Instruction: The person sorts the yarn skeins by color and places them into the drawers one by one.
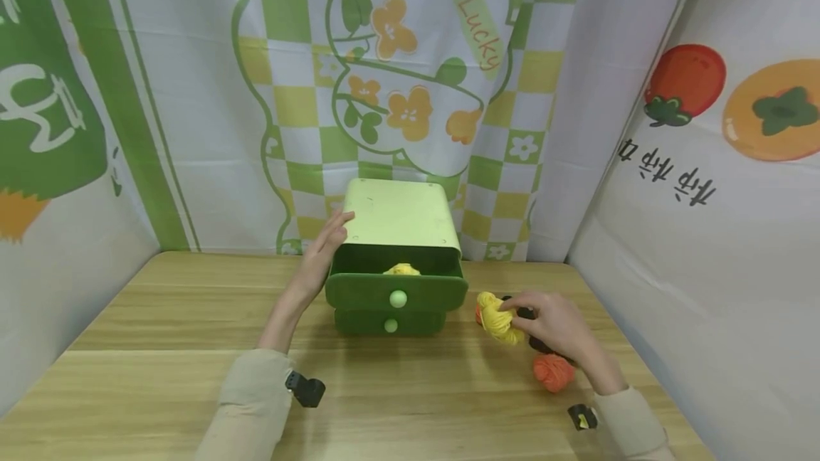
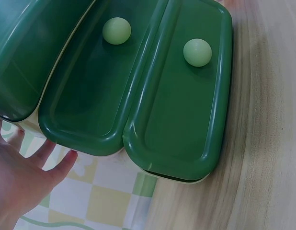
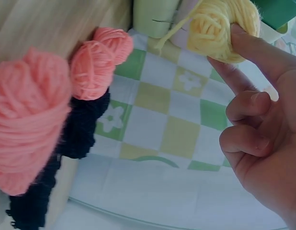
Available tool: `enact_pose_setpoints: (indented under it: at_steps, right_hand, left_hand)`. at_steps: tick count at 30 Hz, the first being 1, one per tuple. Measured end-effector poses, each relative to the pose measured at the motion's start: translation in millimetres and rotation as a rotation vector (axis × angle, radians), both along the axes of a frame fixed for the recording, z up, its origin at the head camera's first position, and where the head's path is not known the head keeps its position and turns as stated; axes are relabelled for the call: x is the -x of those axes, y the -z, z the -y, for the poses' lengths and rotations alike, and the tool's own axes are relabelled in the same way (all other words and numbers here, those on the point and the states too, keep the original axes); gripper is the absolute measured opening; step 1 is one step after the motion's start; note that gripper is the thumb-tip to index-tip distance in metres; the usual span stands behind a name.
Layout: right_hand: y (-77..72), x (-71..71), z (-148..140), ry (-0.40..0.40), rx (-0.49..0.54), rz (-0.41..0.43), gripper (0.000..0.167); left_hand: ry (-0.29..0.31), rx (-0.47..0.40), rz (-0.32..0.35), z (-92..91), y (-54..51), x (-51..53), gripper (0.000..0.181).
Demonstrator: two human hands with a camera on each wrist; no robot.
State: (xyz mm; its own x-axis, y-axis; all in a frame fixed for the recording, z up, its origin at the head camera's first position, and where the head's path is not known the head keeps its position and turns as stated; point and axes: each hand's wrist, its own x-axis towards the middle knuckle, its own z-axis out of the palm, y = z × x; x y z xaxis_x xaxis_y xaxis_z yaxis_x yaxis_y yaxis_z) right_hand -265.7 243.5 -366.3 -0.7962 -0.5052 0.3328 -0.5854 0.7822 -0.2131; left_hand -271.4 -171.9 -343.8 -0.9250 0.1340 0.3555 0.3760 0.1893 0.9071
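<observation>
- The right hand [image 1: 557,322] pinches a yellow yarn bundle [image 1: 498,320] between thumb and index finger; in the right wrist view its other fingers curl inward, off the yarn.
- The yellow yarn bundle is to the right of the drawer chest [image 1: 400,212], apart from it. In the head view its long axis slants, one end up and to the left, the other down and to the right toward the person.
- A loose strand [image 3: 174,36] hangs from the bundle, pointing down and left in the right wrist view.
- The left hand [image 1: 320,258] lies along the chest's left side, its fingers extended and spread apart in the left wrist view, fingertips at the chest's edge.
- The chest stands upright on the wooden table [image 1: 397,404], its knobs facing the person. Its top drawer [image 1: 365,294] is pulled out toward the person, the long side of its front running left to right.
- Another yellow bundle [image 1: 403,269] shows inside that drawer; its axis is mostly hidden.
- Near the right hand lie an orange yarn ball [image 1: 554,373] and black yarn [image 3: 83,132]; more orange yarn [image 3: 93,67] sits farther back.
</observation>
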Motion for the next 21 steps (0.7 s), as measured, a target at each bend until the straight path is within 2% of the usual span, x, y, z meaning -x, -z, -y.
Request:
enact_pose_setpoints:
  at_steps: [4, 11, 15, 21]
  right_hand:
    - [-7.0, 0.8, 3, -0.030, 0.012, -0.059, 0.023]
    - [-22.2, 2.7, 9, -0.082, 0.031, -0.089, 0.024]
    - [-29.2, 4.2, 12, -0.114, 0.049, -0.142, 0.025]
    - [-44.8, 2.2, 18, -0.102, 0.034, -0.223, 0.023]
  left_hand:
    - [0.000, 0.002, -0.002, -0.2, 0.3, 0.2, 0.053]
    - [0.005, -0.007, -0.006, 0.7, 1.8, 0.6, 0.053]
    - [0.002, -0.012, -0.006, 0.5, 1.4, 0.4, 0.053]
    - [0.002, -0.010, -0.004, -0.1, 1.2, 0.4, 0.053]
